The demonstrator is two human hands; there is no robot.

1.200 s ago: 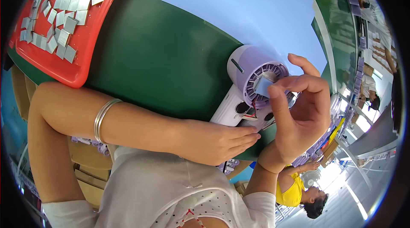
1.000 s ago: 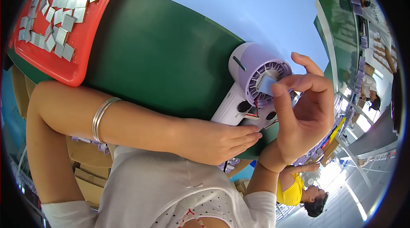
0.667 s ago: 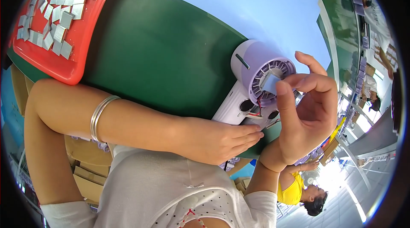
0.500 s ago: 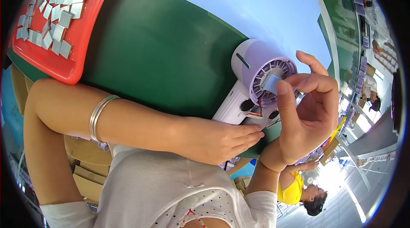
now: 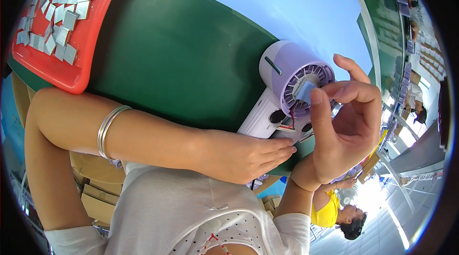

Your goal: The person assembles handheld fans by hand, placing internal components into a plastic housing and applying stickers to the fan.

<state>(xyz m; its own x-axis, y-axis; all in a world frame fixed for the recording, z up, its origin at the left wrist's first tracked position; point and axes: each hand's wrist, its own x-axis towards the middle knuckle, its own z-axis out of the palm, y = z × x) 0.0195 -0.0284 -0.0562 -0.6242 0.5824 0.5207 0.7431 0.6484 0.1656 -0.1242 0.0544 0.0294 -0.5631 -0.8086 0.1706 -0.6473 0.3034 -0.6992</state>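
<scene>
A lilac and white handheld fan (image 5: 291,61) lies on the green table, its round vented end facing me and red wires showing near its handle (image 5: 258,116). With thumb and forefinger, my right hand (image 5: 349,116) pinches a small pale blue square piece (image 5: 306,91) at the centre of that vented end. My left hand (image 5: 253,157) lies at the table's near edge beside the handle ends, fingers stretched out together; its thumb is hidden. A dark slim rod (image 5: 273,65) sticks out from the side of the fan's head.
A red tray (image 5: 86,71) with several silvery square plates (image 5: 69,20) stands at the far left. Beyond the fan lies a pale blue sheet (image 5: 287,6) on the green tabletop (image 5: 177,49). Another person in yellow (image 5: 325,209) is at the lower right.
Both hands and the fan keep nearly the same pose. Only a slight shift of the whole view shows, with the tray a little further left.
</scene>
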